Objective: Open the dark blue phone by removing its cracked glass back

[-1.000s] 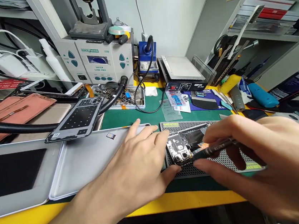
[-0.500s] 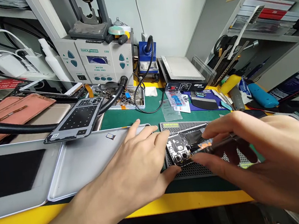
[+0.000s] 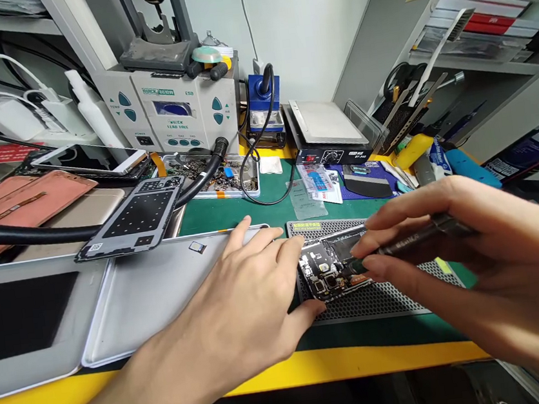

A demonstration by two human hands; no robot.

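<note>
An opened phone (image 3: 328,263) with its inner parts and camera modules showing lies on a grey perforated mat (image 3: 392,301). My left hand (image 3: 264,287) is at the phone's left end, thumb and index finger spread around its corners, the other fingers stretched over the grey lid beside it. In my right hand (image 3: 431,255) is a dark screwdriver (image 3: 410,241), pinched between thumb and fingers and tilted, its tip down at the phone beside the camera modules. The exact contact point is too small to make out.
A laptop-like grey case (image 3: 148,293) lies at the left with a phone back panel (image 3: 137,217) over its rear edge. Behind stand a hot-air station (image 3: 176,109), a black hose (image 3: 24,230), a hot plate (image 3: 326,124) and a parts tray (image 3: 248,182).
My right hand has shifted, and the screwdriver now shows more clearly, with its tip at the phone. Glare on the phone's parts has lessened. My left hand has hardly moved.
</note>
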